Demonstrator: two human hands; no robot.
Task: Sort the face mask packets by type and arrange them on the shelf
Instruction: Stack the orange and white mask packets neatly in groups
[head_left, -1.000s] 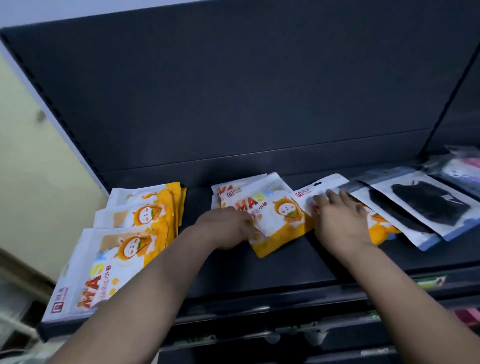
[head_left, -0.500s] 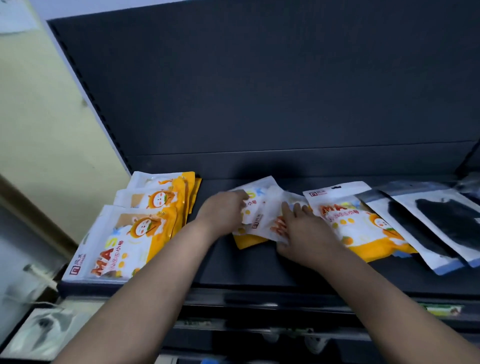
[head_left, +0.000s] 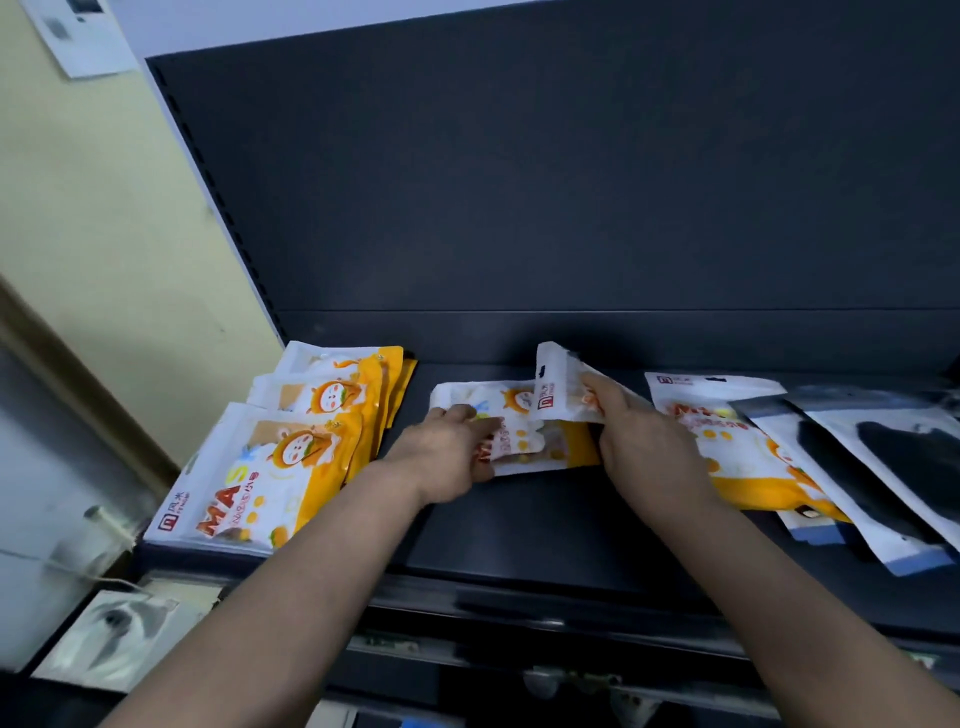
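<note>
On the dark shelf (head_left: 519, 535), a few white-and-orange mask packets (head_left: 511, 426) lie in the middle. My left hand (head_left: 447, 457) grips their left side. My right hand (head_left: 639, 441) holds one white-and-orange packet (head_left: 558, 389) tilted up on its edge above that small pile. A stack of the same orange packets (head_left: 291, 452) lies at the shelf's left end. Another orange packet (head_left: 727, 441) lies flat just right of my right hand. Clear packets with black masks (head_left: 893, 467) overlap at the right.
The shelf's dark back panel (head_left: 571, 182) rises behind everything. A cream wall (head_left: 104, 234) with a paper sheet (head_left: 83, 36) stands to the left. Below the front lip, a lower shelf holds a grey-and-white packet (head_left: 114, 634).
My right hand has lifted one orange packet up on edge over the middle pile, while my left hand holds the pile's left side. The view has shifted left and down.
</note>
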